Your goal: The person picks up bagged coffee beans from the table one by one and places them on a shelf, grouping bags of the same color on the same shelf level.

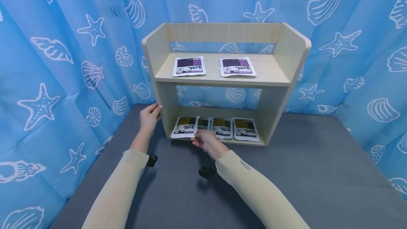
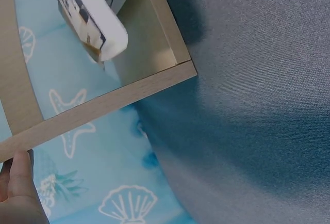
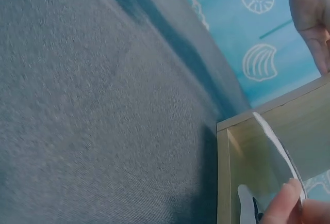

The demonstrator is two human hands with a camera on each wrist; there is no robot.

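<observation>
My right hand [image 1: 208, 141] pinches the near right corner of a flat white-edged pouch [image 1: 185, 127] with a brown and yellow label. That pouch is at the left end of the lower shelf, raised and tilted in both wrist views, partly over another pouch [image 1: 203, 123]. My left hand [image 1: 150, 116] touches the outer face of the small wooden shelf unit's left side panel [image 1: 167, 107]. In the left wrist view, the fingertips [image 2: 21, 164] meet that panel's edge. Two more brown-labelled pouches, the middle one [image 1: 222, 128] and the right one [image 1: 246, 129], lie to the right.
Two purple-labelled pouches, one left [image 1: 189, 66] and one right [image 1: 237, 67], lie on the upper shelf [image 1: 212, 70]. The unit stands on a grey cloth-covered table [image 1: 305, 172]. A blue curtain [image 1: 105, 52] with shell prints hangs behind and at the sides.
</observation>
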